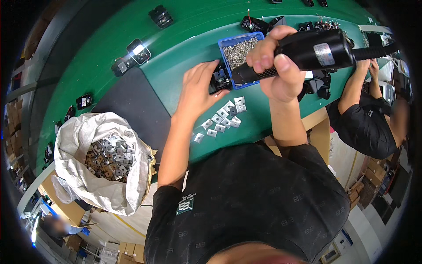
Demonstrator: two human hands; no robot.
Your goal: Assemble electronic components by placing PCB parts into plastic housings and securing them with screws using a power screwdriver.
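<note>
My right hand (283,66) is wrapped round a black electric screwdriver (303,47), held nearly level. Its tip points left and meets or nearly meets a small black plastic housing (219,79); the exact contact is hard to make out. Thumb and fingers of my left hand (197,88) grip this housing from its left side. Just beyond it sits a blue bin (237,37) full of small silver screws (237,55), partly covered by the screwdriver and my right hand. Several square metal plates (218,119) with holes lie loose on the green work surface, nearer to me.
A white woven sack (74,141) of metal plates (115,154) stands at the left, by a dark grey mat (136,99). Black housings (138,50) are spread along the green belt (96,39). On the right, a co-worker (365,119) has both arms at the bench.
</note>
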